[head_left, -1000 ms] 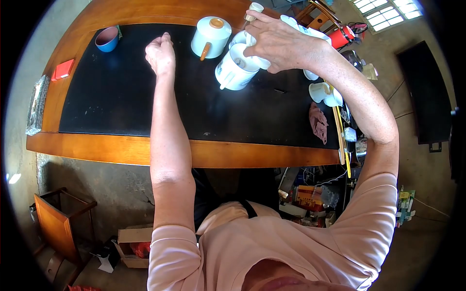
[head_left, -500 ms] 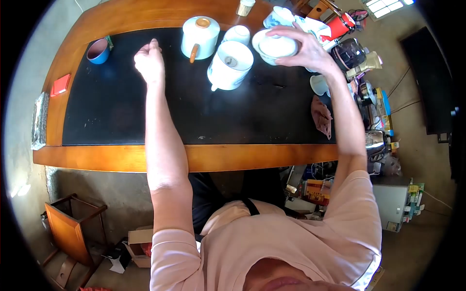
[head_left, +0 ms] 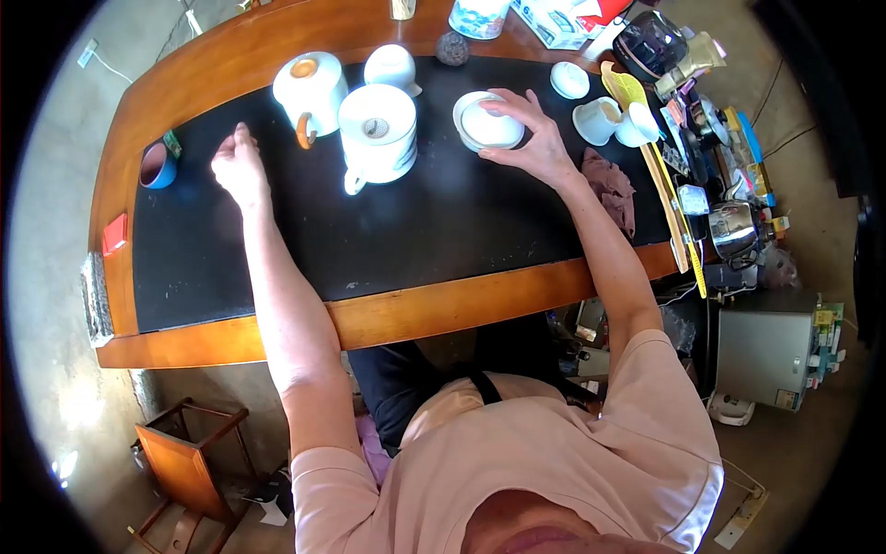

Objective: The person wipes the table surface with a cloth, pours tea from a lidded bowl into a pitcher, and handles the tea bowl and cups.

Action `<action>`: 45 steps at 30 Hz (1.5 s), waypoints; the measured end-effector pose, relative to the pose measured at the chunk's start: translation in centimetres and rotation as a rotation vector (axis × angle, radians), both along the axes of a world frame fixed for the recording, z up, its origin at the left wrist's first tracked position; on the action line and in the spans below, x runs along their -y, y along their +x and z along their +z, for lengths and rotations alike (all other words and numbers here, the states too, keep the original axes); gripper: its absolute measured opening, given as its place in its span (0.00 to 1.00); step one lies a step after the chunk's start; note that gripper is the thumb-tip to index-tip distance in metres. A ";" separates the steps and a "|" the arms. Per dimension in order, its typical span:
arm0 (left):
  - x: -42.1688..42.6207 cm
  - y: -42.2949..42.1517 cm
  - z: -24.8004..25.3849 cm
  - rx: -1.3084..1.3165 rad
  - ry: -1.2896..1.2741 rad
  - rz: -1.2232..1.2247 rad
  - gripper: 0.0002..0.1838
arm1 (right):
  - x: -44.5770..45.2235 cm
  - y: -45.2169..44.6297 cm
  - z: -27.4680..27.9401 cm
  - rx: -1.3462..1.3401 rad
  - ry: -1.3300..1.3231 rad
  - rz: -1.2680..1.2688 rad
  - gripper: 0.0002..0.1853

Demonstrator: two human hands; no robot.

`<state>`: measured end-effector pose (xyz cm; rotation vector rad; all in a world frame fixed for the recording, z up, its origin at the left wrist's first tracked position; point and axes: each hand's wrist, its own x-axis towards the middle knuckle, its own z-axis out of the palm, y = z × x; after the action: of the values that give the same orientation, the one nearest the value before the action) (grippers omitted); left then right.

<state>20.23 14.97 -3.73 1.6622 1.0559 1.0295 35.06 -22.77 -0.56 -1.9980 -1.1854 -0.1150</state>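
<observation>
Past the near edge of the bench (head_left: 425,312), the left hand (head_left: 239,174) is clenched, and toward the right edge the right hand (head_left: 546,150) grasps a white bowl (head_left: 484,126) by its rim, seemingly the best hold, the piece probably light, stiff, slippery and fragile.

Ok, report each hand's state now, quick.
Left hand: curled closed, nothing visible in it.
Right hand: half open, fingers and thumb at the white bowl; firm grip or not, can't tell.

The desk (head_left: 443,303) has glossy wooden edges around a smooth black top, beside crumpled pinkish cloth (head_left: 611,189).
</observation>
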 end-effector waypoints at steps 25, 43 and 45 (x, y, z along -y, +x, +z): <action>0.4 0.1 0.3 0.018 0.010 -0.033 0.19 | 0.0 0.7 0.4 0.174 -0.036 0.016 0.15; 0.7 -0.3 1.7 0.250 -0.031 -0.058 0.18 | 1.8 2.3 0.4 -0.623 0.517 -0.020 0.11; 2.1 -0.9 3.5 0.303 0.031 -0.036 0.19 | 1.8 2.4 0.2 -0.629 0.539 0.003 0.11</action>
<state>19.37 12.87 -0.22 1.4854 0.8109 1.2333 37.50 -24.61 -0.37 -1.3990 -0.6563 0.1718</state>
